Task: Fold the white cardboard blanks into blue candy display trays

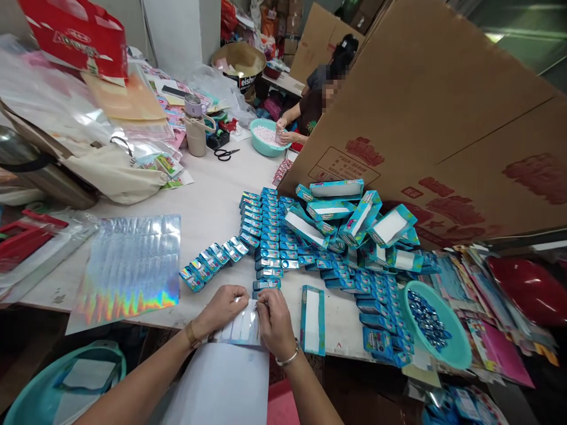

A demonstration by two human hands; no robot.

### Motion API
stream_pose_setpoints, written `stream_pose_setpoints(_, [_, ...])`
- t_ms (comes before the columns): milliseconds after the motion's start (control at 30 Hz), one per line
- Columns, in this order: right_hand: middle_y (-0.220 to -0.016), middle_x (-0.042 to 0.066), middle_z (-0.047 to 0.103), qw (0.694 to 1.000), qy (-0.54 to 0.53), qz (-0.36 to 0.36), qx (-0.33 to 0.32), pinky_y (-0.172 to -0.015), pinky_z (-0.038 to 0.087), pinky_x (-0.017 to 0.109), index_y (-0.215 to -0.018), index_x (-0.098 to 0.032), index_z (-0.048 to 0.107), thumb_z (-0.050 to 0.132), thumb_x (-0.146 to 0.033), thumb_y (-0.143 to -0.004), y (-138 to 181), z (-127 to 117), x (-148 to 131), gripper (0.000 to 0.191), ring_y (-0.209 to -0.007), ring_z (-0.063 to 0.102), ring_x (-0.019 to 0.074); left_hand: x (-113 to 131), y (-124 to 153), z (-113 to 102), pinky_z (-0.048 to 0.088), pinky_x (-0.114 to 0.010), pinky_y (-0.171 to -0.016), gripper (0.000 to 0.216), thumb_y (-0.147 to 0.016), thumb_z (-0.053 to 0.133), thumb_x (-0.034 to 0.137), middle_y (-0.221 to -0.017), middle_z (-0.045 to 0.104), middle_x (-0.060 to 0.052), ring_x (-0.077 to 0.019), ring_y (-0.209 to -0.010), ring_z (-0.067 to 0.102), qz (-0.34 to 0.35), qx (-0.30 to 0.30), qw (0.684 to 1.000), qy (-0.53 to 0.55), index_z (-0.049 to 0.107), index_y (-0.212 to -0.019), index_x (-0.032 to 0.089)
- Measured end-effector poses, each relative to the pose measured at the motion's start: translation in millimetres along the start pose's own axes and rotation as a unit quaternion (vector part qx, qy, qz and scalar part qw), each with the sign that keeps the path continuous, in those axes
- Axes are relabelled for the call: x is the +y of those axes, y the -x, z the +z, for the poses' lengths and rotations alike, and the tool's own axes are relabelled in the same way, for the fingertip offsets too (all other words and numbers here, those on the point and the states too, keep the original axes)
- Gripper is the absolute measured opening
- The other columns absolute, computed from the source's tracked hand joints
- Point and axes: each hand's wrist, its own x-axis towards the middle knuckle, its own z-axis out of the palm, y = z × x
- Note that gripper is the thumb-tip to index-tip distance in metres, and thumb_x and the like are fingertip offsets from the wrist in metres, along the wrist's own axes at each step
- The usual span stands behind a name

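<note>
My left hand [224,310] and my right hand [278,324] meet low in the middle, at the table's front edge. Between them is the top part of a sticker sheet [241,330] with pale, shiny strips; its long white lower part [221,383] hangs toward me. My left fingers are pinched at the sheet's upper left, and my right fingers close on its right edge. Just beyond my hands stand rows of small blue boxes [268,262], with a short slanting row of shiny-topped ones [210,262] to the left. An open blue tray box [312,319] lies beside my right hand.
Holographic sheets [128,265] lie fanned at left. More tray boxes [336,209] are heaped against a large cardboard carton [420,118]. A turquoise basin [458,336] holds blue wrapped pieces at right. Scissors [225,154] and a tumbler [195,133] stand farther back. Across the table, a person handles a basin [261,147].
</note>
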Motion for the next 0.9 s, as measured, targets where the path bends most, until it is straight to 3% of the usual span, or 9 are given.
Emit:
stream_pose_setpoints(67, [-0.081, 0.003, 0.056, 0.996, -0.060, 0.062, 0.026, -0.073, 0.043, 0.029, -0.081, -0.021, 0.053, 0.043, -0.024, -0.089, -5.1, 1.8, 6.9, 0.013, -0.079, 0.053, 0.0167, -14.8, -5.6, -1.2, 0.038, -0.025, -0.066, 0.017, -0.074, 0.046, 0.021, -0.066, 0.053, 0.000, -0.0148, -0.067, 0.049, -0.004, 0.017, 0.999, -0.032, 0.061, -0.069, 0.016])
stream_pose_setpoints(133, [-0.075, 0.000, 0.054, 0.978, -0.150, 0.136, 0.049, -0.067, 0.043, 0.026, -0.080, -0.021, 0.051, 0.043, -0.030, -0.090, -12.0, 3.8, 16.8, 0.015, -0.072, 0.051, 0.0150, -26.7, -8.8, -2.3, 0.039, -0.026, -0.071, 0.029, -0.069, 0.050, 0.018, -0.078, 0.057, -0.001, -0.0156, -0.073, 0.051, -0.004, 0.015, 0.999, -0.030, 0.065, -0.094, 0.017])
stream_pose_setpoints(200, [-0.073, -0.001, 0.053, 0.953, -0.229, 0.189, 0.067, -0.065, 0.043, 0.025, -0.081, -0.021, 0.051, 0.046, -0.037, -0.089, -20.1, 6.4, 27.9, 0.019, -0.069, 0.051, 0.0141, -31.5, -10.6, -0.9, 0.041, -0.025, -0.070, 0.054, -0.066, 0.057, 0.019, -0.086, 0.056, 0.000, -0.0147, -0.073, 0.051, -0.012, -0.025, 1.000, 0.011, 0.055, -0.120, 0.020])
stream_pose_setpoints(267, [-0.074, 0.000, 0.054, 0.934, -0.276, 0.214, 0.081, -0.066, 0.043, 0.025, -0.081, -0.020, 0.052, 0.051, -0.041, -0.086, -27.8, 9.8, 38.3, 0.022, -0.070, 0.051, 0.0142, -29.0, -13.7, 3.9, 0.041, -0.023, -0.065, 0.072, -0.062, 0.066, 0.023, -0.088, 0.056, 0.001, -0.0134, -0.071, 0.050, -0.029, -0.073, 0.994, 0.076, 0.044, -0.131, 0.022])
stream_pose_setpoints(333, [-0.075, 0.000, 0.054, 0.920, -0.305, 0.226, 0.094, -0.068, 0.044, 0.026, -0.082, -0.019, 0.054, 0.054, -0.042, -0.085, -34.7, 13.4, 46.7, 0.022, -0.071, 0.052, 0.0141, -22.4, -21.0, 11.2, 0.040, -0.023, -0.064, 0.071, -0.063, 0.070, 0.030, -0.086, 0.057, 0.000, -0.0135, -0.070, 0.050, -0.040, -0.091, 0.985, 0.145, 0.046, -0.129, 0.020])
stream_pose_setpoints(433, [-0.077, 0.000, 0.056, 0.907, -0.329, 0.237, 0.113, -0.070, 0.045, 0.027, -0.084, -0.019, 0.055, 0.056, -0.041, -0.083, -45.3, 18.0, 56.1, 0.022, -0.073, 0.053, 0.0137, -15.8, -40.0, 21.3, 0.039, -0.024, -0.063, 0.035, -0.078, 0.056, 0.044, -0.075, 0.057, -0.001, -0.0138, -0.069, 0.048, -0.054, -0.051, 0.976, 0.202, 0.063, -0.093, 0.014])
stream_pose_setpoints(533, [-0.075, 0.000, 0.056, 0.910, -0.308, 0.247, 0.130, -0.067, 0.044, 0.026, -0.082, -0.018, 0.056, 0.061, -0.039, -0.080, -61.1, 23.9, 66.2, 0.022, -0.069, 0.053, 0.0133, -18.6, -62.9, 25.6, 0.035, -0.023, -0.060, 0.044, -0.086, 0.042, 0.051, -0.061, 0.050, 0.001, -0.0125, -0.062, 0.044, -0.071, 0.034, 0.981, 0.177, 0.056, -0.065, 0.015])
stream_pose_setpoints(700, [-0.068, -0.001, 0.054, 0.918, -0.232, 0.250, 0.203, -0.062, 0.043, 0.025, -0.077, -0.016, 0.054, 0.059, -0.039, -0.079, -97.0, 41.6, 93.9, 0.023, -0.064, 0.050, 0.0127, -23.4, -99.7, 19.5, 0.028, -0.023, -0.055, 0.043, -0.090, 0.036, 0.047, -0.057, 0.049, 0.002, -0.0121, -0.056, 0.044, -0.071, 0.126, 0.989, -0.040, 0.050, -0.062, 0.017])
stream_pose_setpoints(900, [-0.072, 0.001, 0.055, 0.939, -0.090, 0.234, 0.236, -0.070, 0.041, 0.029, -0.078, -0.018, 0.052, 0.048, -0.038, -0.085, -123.5, 56.1, 125.7, 0.022, -0.070, 0.051, 0.0162, -14.5, -144.4, 15.9, 0.034, -0.026, -0.059, 0.036, -0.093, 0.033, 0.038, -0.075, 0.065, -0.008, -0.0195, -0.070, 0.061, -0.119, 0.105, 0.947, -0.280, 0.057, -0.076, 0.017])
